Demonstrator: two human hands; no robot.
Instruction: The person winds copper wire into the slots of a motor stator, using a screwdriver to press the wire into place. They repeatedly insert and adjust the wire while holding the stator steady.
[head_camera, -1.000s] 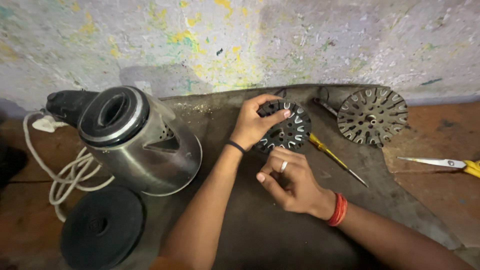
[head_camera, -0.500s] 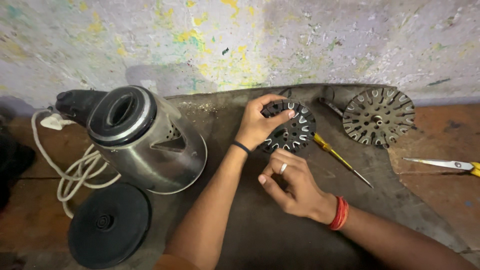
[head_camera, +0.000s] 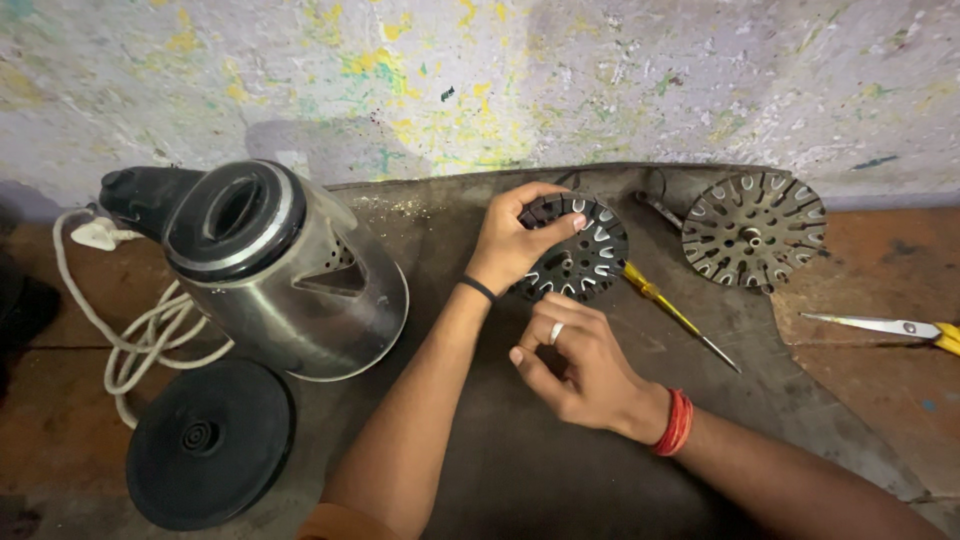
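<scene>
My left hand (head_camera: 515, 240), with a black band at the wrist, grips the left rim of a round black slotted disc (head_camera: 590, 255) that lies on a dark mat (head_camera: 480, 450). My right hand (head_camera: 575, 360), with a ring and red wrist threads, sits just below the disc. Its fingers are curled in, with the knuckles close to the disc's lower edge. I cannot see whether it holds anything.
A steel electric kettle (head_camera: 285, 280) lies tilted at the left, with a white cord (head_camera: 130, 340) and its round black base (head_camera: 205, 445). A yellow-handled screwdriver (head_camera: 675, 315) lies right of the disc. A grey slotted metal disc (head_camera: 755, 230) and scissors (head_camera: 890, 325) are further right. A paint-flecked wall runs behind.
Both hands stay at the black disc. My left hand's fingers have shifted slightly on its rim, and the view has drifted a little.
</scene>
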